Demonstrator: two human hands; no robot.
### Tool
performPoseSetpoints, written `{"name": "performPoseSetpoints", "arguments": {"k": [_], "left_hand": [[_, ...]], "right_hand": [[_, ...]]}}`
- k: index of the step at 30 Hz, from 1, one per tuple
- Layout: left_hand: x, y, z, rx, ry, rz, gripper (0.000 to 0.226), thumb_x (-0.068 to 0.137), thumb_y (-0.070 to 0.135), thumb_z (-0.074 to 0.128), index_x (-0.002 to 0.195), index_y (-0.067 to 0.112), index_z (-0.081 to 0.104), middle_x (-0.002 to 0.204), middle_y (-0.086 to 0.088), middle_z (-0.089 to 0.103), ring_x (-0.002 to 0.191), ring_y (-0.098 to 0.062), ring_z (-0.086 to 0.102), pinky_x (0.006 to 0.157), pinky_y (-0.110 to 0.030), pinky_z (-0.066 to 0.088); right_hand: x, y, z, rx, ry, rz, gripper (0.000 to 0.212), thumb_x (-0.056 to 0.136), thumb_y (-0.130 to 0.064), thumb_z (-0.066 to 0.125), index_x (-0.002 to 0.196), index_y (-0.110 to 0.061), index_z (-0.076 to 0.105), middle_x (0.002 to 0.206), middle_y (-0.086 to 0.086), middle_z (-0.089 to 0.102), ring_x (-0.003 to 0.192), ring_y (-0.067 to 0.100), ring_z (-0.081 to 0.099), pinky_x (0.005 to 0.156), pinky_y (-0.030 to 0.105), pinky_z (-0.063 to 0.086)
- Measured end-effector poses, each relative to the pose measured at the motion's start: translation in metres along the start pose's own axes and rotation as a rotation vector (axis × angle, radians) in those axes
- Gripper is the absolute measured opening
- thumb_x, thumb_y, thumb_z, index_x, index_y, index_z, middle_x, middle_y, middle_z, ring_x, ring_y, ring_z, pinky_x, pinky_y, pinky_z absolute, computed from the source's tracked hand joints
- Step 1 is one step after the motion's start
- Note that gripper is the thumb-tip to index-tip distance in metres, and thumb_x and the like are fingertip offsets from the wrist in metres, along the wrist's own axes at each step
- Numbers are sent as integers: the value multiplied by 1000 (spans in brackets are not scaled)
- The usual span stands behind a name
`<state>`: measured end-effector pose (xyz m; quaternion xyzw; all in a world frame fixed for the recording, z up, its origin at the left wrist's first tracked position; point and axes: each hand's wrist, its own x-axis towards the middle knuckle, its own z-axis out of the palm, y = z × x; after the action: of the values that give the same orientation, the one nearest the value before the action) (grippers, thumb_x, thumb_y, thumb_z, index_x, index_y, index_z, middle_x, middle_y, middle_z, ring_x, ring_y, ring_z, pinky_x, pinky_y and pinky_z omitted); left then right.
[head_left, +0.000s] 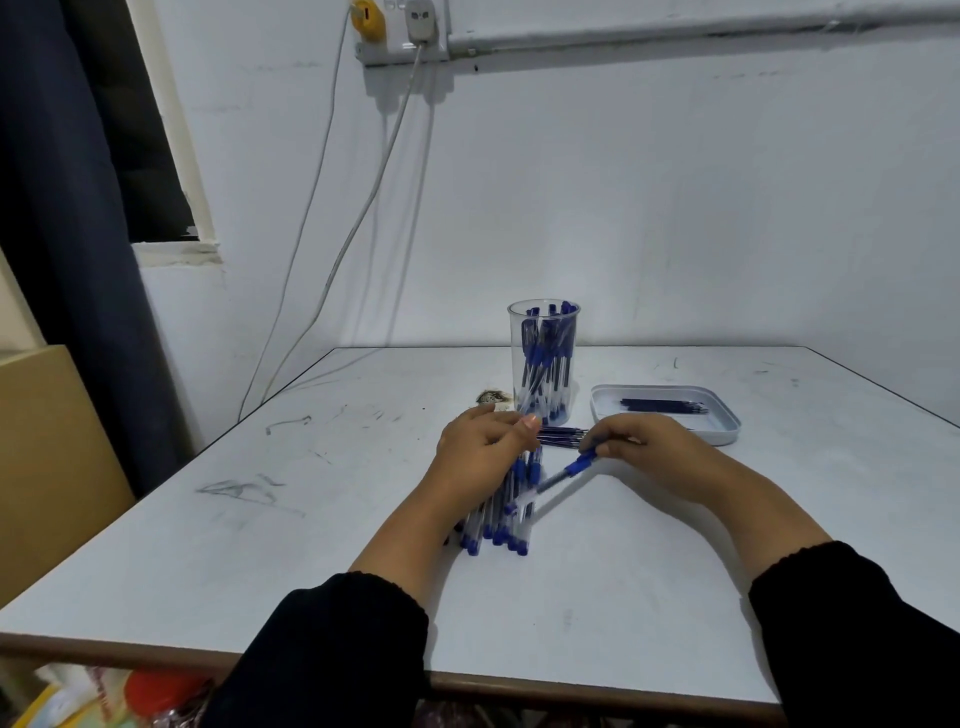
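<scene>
My left hand grips a bundle of blue-capped pens whose ends fan out toward me on the white table. My right hand pinches a single blue-capped pen by its cap end, its clear barrel angled down toward the bundle. Between the hands lie a few dark refills on the table. Just behind my hands, a clear plastic jar stands upright, full of the same pens.
A shallow white tray holding dark refills sits to the right of the jar. A small brownish scrap lies left of the jar. Cables hang from a wall socket down behind the table's far left edge.
</scene>
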<state>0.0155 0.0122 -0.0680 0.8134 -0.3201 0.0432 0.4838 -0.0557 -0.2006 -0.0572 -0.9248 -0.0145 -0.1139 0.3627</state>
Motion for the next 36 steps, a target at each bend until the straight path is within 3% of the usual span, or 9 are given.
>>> {"name": "performPoseSetpoints", "arguments": {"k": [3,5,8,11,16,19,22,26,36], "left_hand": [[-3,7,-2,-131,-74,-26,41,94,46,49,84,18,77,100,33,54,128,-1,32,101,-26,20],[-3,8,-3,-128,-117,0,29,88,42,60,84,19,78,101,28,60,127,-3,37,99,-26,23],[-2,2,-5,171,-7,163,9,79,34,73,81,25,76,97,19,66,112,-4,47,102,-34,27],[-4,2,-5,548,149,344,11,90,29,60,89,21,68,91,12,62,99,-10,47,99,-26,20],[-4,2,-2,687,215,371,15,100,23,42,108,24,55,96,9,58,94,-17,50,94,-30,25],[-3,0,1,855,185,442,27,93,43,47,109,27,61,85,6,65,82,-21,56,82,-36,34],[-1,-3,5,882,216,554,26,91,41,47,92,24,66,70,4,59,68,-21,53,69,-34,39],[-2,-3,9,784,176,589,9,89,20,59,93,15,65,76,0,61,68,-22,54,55,-32,42],[-9,12,3,771,214,550,23,89,40,49,81,28,67,55,7,49,48,-16,46,44,-21,9]], "right_hand": [[0,-4,2,5,23,-8,23,94,-11,57,91,-29,70,95,-13,67,89,-4,57,75,6,39],[1,-5,4,-12,68,-30,25,94,-11,56,89,-32,68,96,-11,65,90,-2,55,77,11,39],[1,-9,5,-27,140,-58,20,95,-11,56,96,-27,70,98,-8,64,93,4,55,83,19,41],[1,-10,7,-41,177,-78,19,95,-13,57,103,-21,71,97,-7,64,93,6,55,85,21,41],[0,-14,12,-30,190,-82,16,90,-17,64,100,-26,72,92,-11,63,84,-2,53,71,8,36],[-2,-20,17,32,205,-96,16,86,-14,69,91,-29,73,87,-10,65,79,-2,55,70,9,39],[-4,-25,20,69,189,-114,15,83,-12,72,90,-26,75,85,-11,67,79,-3,57,70,10,43],[-4,-26,22,12,179,-160,11,83,-15,73,92,-22,75,83,-8,66,75,-3,55,68,11,40],[-4,-28,20,-2,197,-217,10,82,-17,74,92,-20,77,82,-11,64,78,-6,55,70,6,38]]}}
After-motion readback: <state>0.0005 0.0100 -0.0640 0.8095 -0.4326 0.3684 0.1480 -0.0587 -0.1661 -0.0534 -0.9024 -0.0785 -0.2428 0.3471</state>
